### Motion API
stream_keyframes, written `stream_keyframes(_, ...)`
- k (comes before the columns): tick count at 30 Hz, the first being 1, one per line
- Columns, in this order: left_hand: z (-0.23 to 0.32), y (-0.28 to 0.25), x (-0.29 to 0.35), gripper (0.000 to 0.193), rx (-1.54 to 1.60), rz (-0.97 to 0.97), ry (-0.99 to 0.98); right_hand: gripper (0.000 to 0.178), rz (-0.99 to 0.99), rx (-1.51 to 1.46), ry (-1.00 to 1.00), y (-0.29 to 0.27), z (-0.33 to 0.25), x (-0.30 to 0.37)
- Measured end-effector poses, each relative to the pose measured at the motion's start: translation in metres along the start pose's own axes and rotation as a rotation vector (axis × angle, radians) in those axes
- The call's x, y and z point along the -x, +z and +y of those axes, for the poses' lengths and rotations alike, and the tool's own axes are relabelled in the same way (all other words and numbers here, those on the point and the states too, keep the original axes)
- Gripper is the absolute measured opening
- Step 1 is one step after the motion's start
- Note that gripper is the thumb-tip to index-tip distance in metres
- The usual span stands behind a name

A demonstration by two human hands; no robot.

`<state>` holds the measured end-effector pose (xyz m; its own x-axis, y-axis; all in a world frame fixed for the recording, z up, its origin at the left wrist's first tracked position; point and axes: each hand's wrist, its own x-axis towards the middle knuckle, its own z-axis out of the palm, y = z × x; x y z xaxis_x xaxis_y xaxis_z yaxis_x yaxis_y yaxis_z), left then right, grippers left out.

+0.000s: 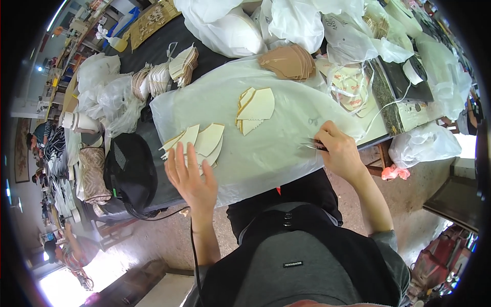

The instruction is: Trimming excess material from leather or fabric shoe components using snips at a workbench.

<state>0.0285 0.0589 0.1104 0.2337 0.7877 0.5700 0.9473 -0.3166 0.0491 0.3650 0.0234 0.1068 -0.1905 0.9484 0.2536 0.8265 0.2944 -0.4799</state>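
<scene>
My left hand is open, fingers spread, with its fingertips at a loose group of cream shoe-part-like cut pieces with tan edges. Whether the fingers press on them or hover just above, I cannot tell. In my right hand is a pair of small thread snips, gripped with the thin metal blades pointing left over the plastic sheet; the fingers hide most of the handle. A second overlapping group of cream pieces, some with jagged edges, lies farther off. All of these rest on a translucent plastic sheet.
Brown cut pieces are stacked at the sheet's far edge. Tied cream bundles and plastic bags crowd the far side. A black mesh-sided bag stands at the left, its cable hanging near my left forearm. A filled bag is at the right.
</scene>
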Motion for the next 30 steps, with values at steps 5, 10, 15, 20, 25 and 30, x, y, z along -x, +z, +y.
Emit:
stream_keyframes(5,0.062,0.036,-0.052,0.043,0.485,-0.009,0.135,0.007,-0.014,0.051,-0.326,-0.013,-0.055,-0.018)
stream_keyframes(10,0.089,0.078,-0.073,0.027,0.318,-0.313,0.154,0.012,-0.086,-0.015,-0.608,-0.025,-0.090,-0.013)
stream_keyframes(15,0.083,0.084,-0.096,0.018,0.141,-0.571,-0.008,0.032,-0.073,-0.370,-0.427,-0.042,-0.066,-0.014)
stream_keyframes(20,0.082,0.089,-0.086,0.009,0.214,-0.307,0.219,0.015,-0.381,-1.178,-0.072,-0.036,-0.056,-0.020)
stream_keyframes(25,0.076,0.089,-0.077,0.007,0.140,-0.113,0.244,0.006,-0.437,-1.411,0.239,-0.036,-0.066,-0.026)
stream_keyframes(30,0.079,0.030,-0.058,0.016,0.262,0.165,0.374,0.010,-0.216,-1.263,0.468,-0.028,-0.039,-0.009)
